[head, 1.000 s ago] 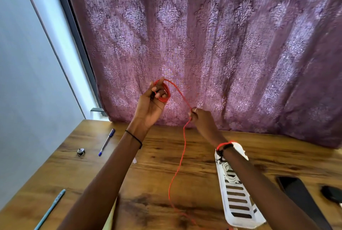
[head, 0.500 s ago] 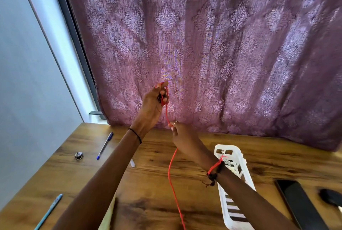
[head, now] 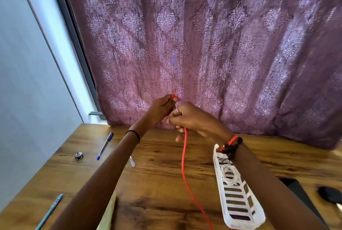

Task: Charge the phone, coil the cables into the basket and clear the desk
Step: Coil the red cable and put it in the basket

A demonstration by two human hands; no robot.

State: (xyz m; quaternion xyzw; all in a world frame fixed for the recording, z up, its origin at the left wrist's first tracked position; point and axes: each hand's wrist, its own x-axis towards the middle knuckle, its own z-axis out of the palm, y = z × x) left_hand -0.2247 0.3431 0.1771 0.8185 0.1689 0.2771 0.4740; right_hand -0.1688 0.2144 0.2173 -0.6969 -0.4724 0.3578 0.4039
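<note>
A light-blue pen (head: 49,211), a small round metal object (head: 79,155) and a blue-capped ballpoint pen (head: 105,145) are lying at the left of the wooden desk (head: 159,189). Above the desk, the thin red cable (head: 185,165) is being held by both hands: coiled loops are being gripped in the closed left hand (head: 160,108), the strand pinched by the right hand (head: 188,117), its tail hanging to the desk. At the right, a white cable is lying in the white slotted plastic basket (head: 238,202), beside the black phone (head: 299,191).
</note>
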